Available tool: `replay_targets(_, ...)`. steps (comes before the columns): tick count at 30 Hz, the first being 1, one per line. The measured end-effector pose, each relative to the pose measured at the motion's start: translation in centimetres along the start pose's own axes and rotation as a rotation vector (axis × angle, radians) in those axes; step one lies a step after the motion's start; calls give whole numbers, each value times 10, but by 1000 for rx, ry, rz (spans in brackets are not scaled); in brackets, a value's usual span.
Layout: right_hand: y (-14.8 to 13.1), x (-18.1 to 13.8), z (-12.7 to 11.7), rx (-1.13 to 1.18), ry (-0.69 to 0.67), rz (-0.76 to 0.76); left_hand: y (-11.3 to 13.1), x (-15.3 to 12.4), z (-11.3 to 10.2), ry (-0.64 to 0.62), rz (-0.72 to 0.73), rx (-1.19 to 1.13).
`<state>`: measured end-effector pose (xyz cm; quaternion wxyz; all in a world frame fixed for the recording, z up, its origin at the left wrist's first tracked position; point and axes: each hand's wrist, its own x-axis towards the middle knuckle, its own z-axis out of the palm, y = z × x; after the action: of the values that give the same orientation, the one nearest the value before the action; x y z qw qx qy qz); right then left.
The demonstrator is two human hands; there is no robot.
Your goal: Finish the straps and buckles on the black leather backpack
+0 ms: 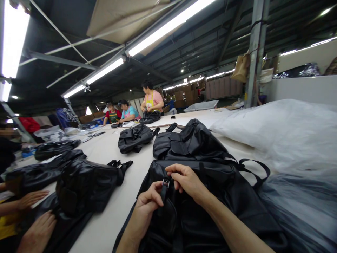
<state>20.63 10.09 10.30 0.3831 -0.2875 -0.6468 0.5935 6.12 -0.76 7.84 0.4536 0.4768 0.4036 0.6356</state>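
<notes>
A large black backpack [207, 200] lies on the table right in front of me. Above it my left hand [150, 198] pinches a black strap [163, 193] with a small metal buckle [165, 183] on it. My right hand [185, 179] is at the upper side of the same buckle, thumb and fingertips pressed together on the strap's dark end. Exactly how the strap runs through the buckle is too small to make out. Just behind lies another black backpack [189, 140], its strap loop [256, 172] trailing to the right.
A smaller black backpack [135, 138] lies further up the pale table [105, 158]. At left, a co-worker's hands [39, 225] rest on more black bags [84, 182]. White plastic sheeting [284, 130] heaps at right, near a metal post [255, 56]. Several people [151, 98] work at the far end.
</notes>
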Motion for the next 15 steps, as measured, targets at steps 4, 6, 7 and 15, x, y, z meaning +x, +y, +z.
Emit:
replay_targets(4,-3,-3,-3,-85,-90,-23,-7,4,-4,96,-53,82)
replay_targets(6,-3,-5,-6,-176,-150,-40,-11,7,-5,114,-55,150)
replay_targets(7,-2,-6,-7,-236,-176,-84,-13,8,-5,120,-64,179)
replay_targets(15,11,-4,-6,-522,-237,-528,-11,12,0,134,-97,344)
